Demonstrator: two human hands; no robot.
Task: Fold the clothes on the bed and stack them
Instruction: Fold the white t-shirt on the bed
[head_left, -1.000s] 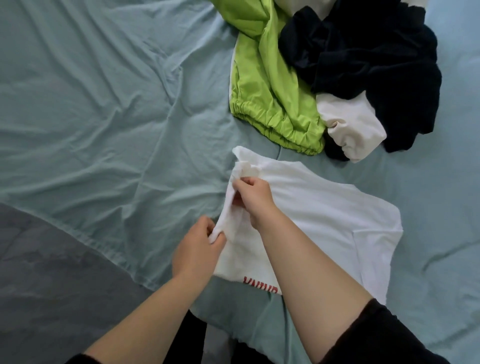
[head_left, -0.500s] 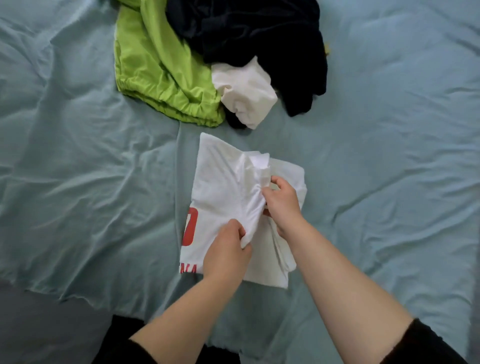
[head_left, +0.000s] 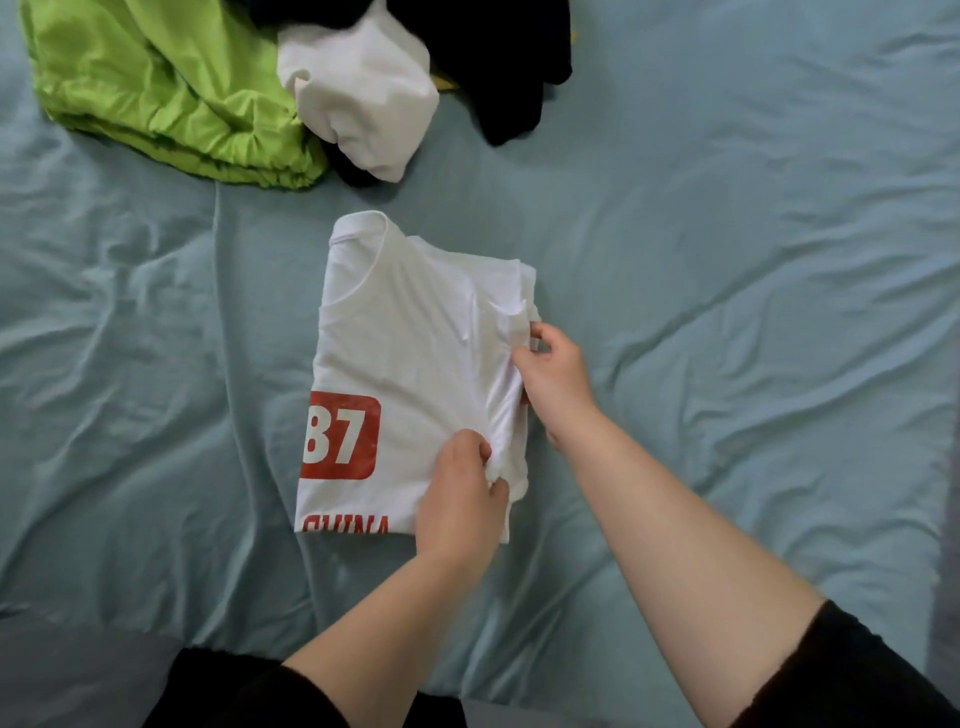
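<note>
A white T-shirt (head_left: 410, 358) with a red "87" patch and red lettering lies folded lengthwise on the pale blue bed sheet (head_left: 727, 291), collar at the far end. My left hand (head_left: 460, 499) pinches the folded right edge near the hem. My right hand (head_left: 553, 376) grips the same edge higher up, near a bunched sleeve. Behind the shirt sits a heap of unfolded clothes: a lime green garment (head_left: 156, 88), a white piece (head_left: 363, 88) and a dark garment (head_left: 498, 62).
The sheet is wrinkled, with open stretches left and right of the shirt. Its near edge ends over a grey surface (head_left: 78, 675) at the lower left. My dark clothing shows at the bottom of the view.
Both hands have carried the shirt's left side over to the right, so the front with the "87" patch now faces up. The view shifted, so the heap sits further left.
</note>
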